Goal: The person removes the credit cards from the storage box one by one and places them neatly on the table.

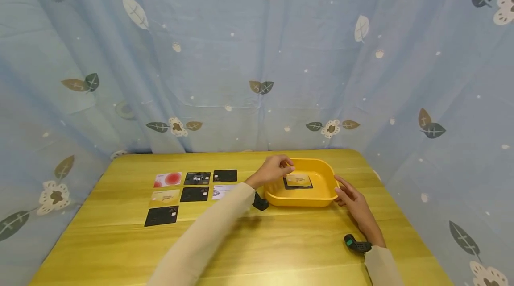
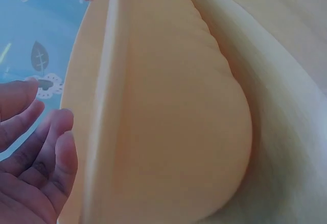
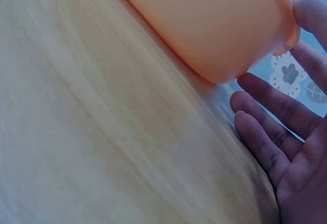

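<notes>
A yellow plastic tray [image 1: 305, 202] stands on the table, with a gold card [image 1: 298, 180] lying over a black card [image 1: 307, 187] inside it. My left hand [image 1: 274, 170] is above the tray's left end, fingers bent and apart from the thumb. Nothing shows between them in the left wrist view, where the hand [image 2: 38, 157] is beside the tray's wall [image 2: 173, 106]. At the right end, the thumb and index finger of my right hand [image 1: 357, 205] hold the tray's rim; the other fingers of that hand [image 3: 286, 127] spread below it.
Left of the tray, several cards lie in rows: a red-and-white card [image 1: 167, 179], a black Vip card [image 1: 197, 178], a gold card [image 1: 165, 197], a whitish card [image 1: 221, 192] partly behind my left sleeve, and others in black. A patterned blue curtain [image 1: 217, 63] hangs behind the table.
</notes>
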Motion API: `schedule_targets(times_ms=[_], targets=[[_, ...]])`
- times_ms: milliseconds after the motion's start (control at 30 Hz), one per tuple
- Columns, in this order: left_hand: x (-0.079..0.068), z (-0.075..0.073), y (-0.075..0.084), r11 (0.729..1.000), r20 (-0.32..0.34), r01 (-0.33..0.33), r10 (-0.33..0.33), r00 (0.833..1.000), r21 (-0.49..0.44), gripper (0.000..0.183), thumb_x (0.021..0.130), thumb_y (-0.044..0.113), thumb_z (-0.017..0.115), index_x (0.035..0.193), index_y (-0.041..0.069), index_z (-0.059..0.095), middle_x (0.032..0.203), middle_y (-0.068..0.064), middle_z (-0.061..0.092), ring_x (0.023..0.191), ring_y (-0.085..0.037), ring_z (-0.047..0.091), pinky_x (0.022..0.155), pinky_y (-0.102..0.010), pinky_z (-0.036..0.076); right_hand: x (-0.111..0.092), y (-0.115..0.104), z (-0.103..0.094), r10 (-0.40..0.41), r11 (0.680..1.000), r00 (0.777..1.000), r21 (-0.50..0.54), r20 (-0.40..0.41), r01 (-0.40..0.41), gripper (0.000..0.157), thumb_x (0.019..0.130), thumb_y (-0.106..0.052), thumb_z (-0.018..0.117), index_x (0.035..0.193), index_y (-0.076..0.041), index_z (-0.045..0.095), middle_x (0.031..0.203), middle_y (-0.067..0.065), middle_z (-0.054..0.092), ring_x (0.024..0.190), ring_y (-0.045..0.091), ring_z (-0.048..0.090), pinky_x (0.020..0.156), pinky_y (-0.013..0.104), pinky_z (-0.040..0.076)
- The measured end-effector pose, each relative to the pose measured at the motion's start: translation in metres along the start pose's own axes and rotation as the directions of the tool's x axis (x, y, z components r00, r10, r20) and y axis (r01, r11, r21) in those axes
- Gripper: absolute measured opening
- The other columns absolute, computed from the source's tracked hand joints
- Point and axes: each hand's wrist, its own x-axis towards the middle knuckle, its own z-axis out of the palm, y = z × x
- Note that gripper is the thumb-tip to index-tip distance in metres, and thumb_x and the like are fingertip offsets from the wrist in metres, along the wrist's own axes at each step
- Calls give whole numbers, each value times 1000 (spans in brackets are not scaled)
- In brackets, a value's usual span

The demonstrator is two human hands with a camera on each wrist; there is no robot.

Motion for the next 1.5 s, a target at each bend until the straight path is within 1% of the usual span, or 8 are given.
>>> schedule_targets(times_ms=[100, 200, 567, 833, 967, 1033, 1200, 1500], targets=[[3, 3, 2, 1000, -4, 10, -10, 1000, 23, 20, 105, 20, 63, 117, 5, 69, 104, -21, 70, 86, -41, 71, 71, -37, 58, 2, 1, -1, 1, 1000, 1000, 4, 12, -1, 53, 110, -23, 52, 160, -14, 39, 133, 28, 56, 97, 35, 66, 82, 35, 58], [5, 5, 4, 999, 0, 22, -22, 1000, 32, 20, 105, 20, 62, 117, 6, 69, 101, -17, 69, 84, -40, 71, 72, -39, 58, 3, 1, -2, 4, 1000, 1000, 12, 14, -4, 53, 110, -23, 52, 160, -14, 39, 133, 28, 57, 99, 38, 65, 82, 36, 58], [17, 14, 0, 995, -14, 101, -101, 995, 26, 21, 104, 19, 65, 118, 4, 69, 100, -14, 70, 82, -40, 71, 72, -43, 58, 4, 2, -2, -11, 1000, 1000, 4, -7, 11, 51, 109, -28, 54, 159, -23, 43, 130, 24, 60, 96, 28, 66, 80, 31, 57], [21, 24, -3, 981, -30, 168, -166, 986, 98, 28, 100, 18, 72, 122, 2, 68, 91, -5, 66, 75, -21, 65, 60, -28, 50, 7, 3, 1, 0, 1000, 1000, 13, -4, 0, 51, 109, -30, 55, 158, -25, 43, 131, 22, 59, 96, 28, 66, 80, 31, 58], [23, 28, -3, 977, -23, 174, -173, 985, 125, 30, 98, 16, 73, 123, 0, 67, 89, -10, 70, 64, -16, 58, 57, -27, 47, 6, 1, 2, 3, 1000, 1000, 17, -6, -3, 51, 109, -30, 55, 158, -26, 44, 131, 20, 59, 96, 26, 66, 81, 30, 57], [24, 29, -3, 972, -24, 181, -179, 983, 147, 31, 98, 17, 74, 124, 1, 67, 94, -12, 71, 62, -15, 56, 60, -28, 47, 6, 1, 3, -3, 1000, 1000, 19, -9, 3, 50, 109, -29, 55, 158, -26, 44, 130, 20, 60, 96, 25, 66, 81, 30, 57], [25, 34, -5, 956, -51, 197, -190, 980, 216, 35, 95, 20, 78, 123, 3, 68, 112, -11, 70, 75, -17, 58, 74, -33, 52, 6, 1, 3, -4, 1000, 1000, 23, -12, 5, 50, 109, -29, 56, 158, -26, 44, 130, 19, 60, 95, 24, 66, 81, 30, 57], [27, 44, -12, 940, -58, 198, -189, 980, 279, 40, 90, 18, 83, 123, 2, 67, 118, -13, 69, 99, -29, 65, 87, -41, 55, 2, 4, 1, 1, 1000, 1000, 21, -19, 0, 50, 109, -29, 55, 158, -25, 45, 129, 19, 61, 94, 25, 66, 80, 30, 57]])
